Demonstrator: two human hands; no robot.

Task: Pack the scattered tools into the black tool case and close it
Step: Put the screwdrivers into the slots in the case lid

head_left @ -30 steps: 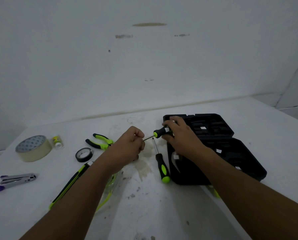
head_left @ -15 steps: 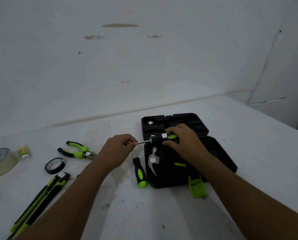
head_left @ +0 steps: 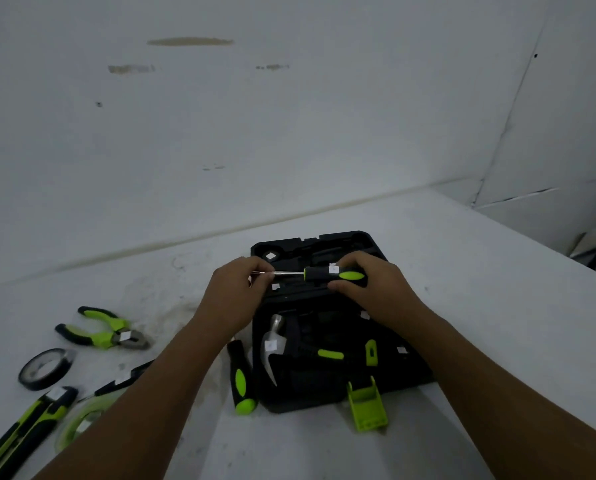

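The black tool case [head_left: 324,393] lies open on the white table, with a claw hammer [head_left: 274,344] seated in its near half. I hold a black-and-green screwdriver [head_left: 324,273] level over the case's far half. My right hand [head_left: 369,289] grips its handle and my left hand [head_left: 241,292] pinches the metal shaft near the tip. A second screwdriver [head_left: 241,379] lies on the table against the case's left side. A green latch [head_left: 367,405] hangs open at the case's front edge.
Left of the case lie green-handled pliers [head_left: 104,332], a black tape roll [head_left: 45,368], a utility knife [head_left: 23,431] and a clear green-rimmed object [head_left: 82,419] partly under my left arm. The table [head_left: 480,306] meets a white wall behind.
Both hands carried the screwdriver to the right, from beside the case to over its far half. The view swung right, so the tools at the far left left the frame.
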